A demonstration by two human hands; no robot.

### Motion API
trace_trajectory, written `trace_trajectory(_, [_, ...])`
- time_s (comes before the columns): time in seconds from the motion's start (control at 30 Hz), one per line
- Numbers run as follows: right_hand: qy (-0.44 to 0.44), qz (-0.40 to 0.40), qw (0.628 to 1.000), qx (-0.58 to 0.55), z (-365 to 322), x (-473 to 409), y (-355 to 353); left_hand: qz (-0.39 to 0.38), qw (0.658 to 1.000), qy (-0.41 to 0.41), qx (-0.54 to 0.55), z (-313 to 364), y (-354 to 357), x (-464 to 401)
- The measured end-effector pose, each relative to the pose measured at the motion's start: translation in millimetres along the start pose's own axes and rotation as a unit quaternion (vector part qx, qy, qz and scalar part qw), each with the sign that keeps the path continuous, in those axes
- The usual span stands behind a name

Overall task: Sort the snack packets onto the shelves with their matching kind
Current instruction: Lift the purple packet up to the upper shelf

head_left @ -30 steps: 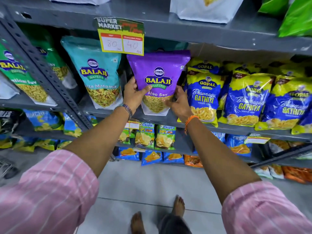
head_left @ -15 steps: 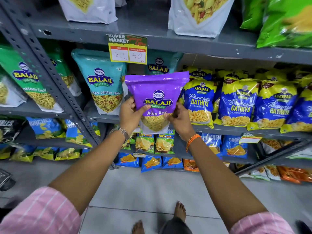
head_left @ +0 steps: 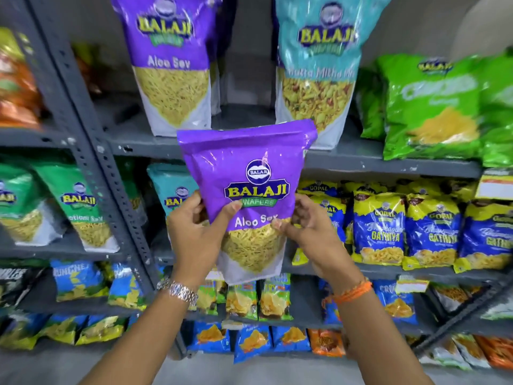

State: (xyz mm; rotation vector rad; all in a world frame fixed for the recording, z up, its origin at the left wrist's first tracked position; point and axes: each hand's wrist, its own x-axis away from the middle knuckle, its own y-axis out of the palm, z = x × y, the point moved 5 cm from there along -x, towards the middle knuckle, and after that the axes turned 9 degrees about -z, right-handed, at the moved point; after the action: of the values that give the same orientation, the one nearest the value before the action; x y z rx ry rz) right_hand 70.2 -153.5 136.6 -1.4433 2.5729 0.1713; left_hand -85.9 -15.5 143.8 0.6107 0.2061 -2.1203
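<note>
A purple Balaji Aloo Sev packet [head_left: 249, 173] is held upright in the air in front of the shelves. My left hand [head_left: 195, 234] grips its lower left edge and my right hand [head_left: 313, 232] grips its lower right edge. On the upper shelf [head_left: 249, 150] stands a matching purple Aloo Sev packet [head_left: 169, 59], above and left of the held one. A teal Balaji mix packet [head_left: 316, 62] stands to its right, partly hidden by the held packet's top.
Green packets [head_left: 433, 107] fill the upper shelf's right side. Blue-yellow Gopal Gathiya packets [head_left: 377, 229] line the middle shelf on the right, with green Balaji packets [head_left: 80, 207] and a teal one [head_left: 172, 190] on the left. A grey slotted upright [head_left: 91, 151] divides the racks.
Both hands have lifted the purple packet off the middle shelf and raised it toward the upper shelf. The view has tilted up, showing the upper shelf's packets.
</note>
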Motion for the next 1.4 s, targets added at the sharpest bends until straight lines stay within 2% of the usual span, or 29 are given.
trace_trajectory(0.23, [-0.088,0.021,0.996,0.008,-96.0,-40.0,8.5,0.013,0.993,0.102,0.064,77.1,3.5,-64.3])
trace_trajectory(0.47, [-0.123,0.009,0.992,0.028,-158.8,-114.9,15.2,0.049,0.984,0.159,0.057,108.4,8.3,-147.6])
trace_trajectory(0.57, [-0.113,0.006,0.993,0.028,-159.6,-148.5,15.8,0.064,0.985,0.157,0.032,103.9,12.3,-173.6])
trace_trajectory(0.73, [-0.113,0.045,0.992,0.024,-146.1,-188.1,20.5,0.104,0.985,0.139,-0.006,85.9,18.4,-196.3])
trace_trajectory(0.93, [-0.127,0.085,0.986,0.06,-137.5,-214.8,25.7,0.19,0.968,0.142,-0.077,79.7,18.3,-205.9])
trace_trajectory(1.2, [-0.119,0.083,0.982,0.116,-128.1,-229.6,24.5,0.196,0.964,0.115,-0.136,73.3,35.4,-210.7])
trace_trajectory(1.4, [-0.106,0.034,0.985,0.132,-130.0,-190.4,28.5,0.198,0.966,0.133,-0.096,69.6,36.6,-194.1])
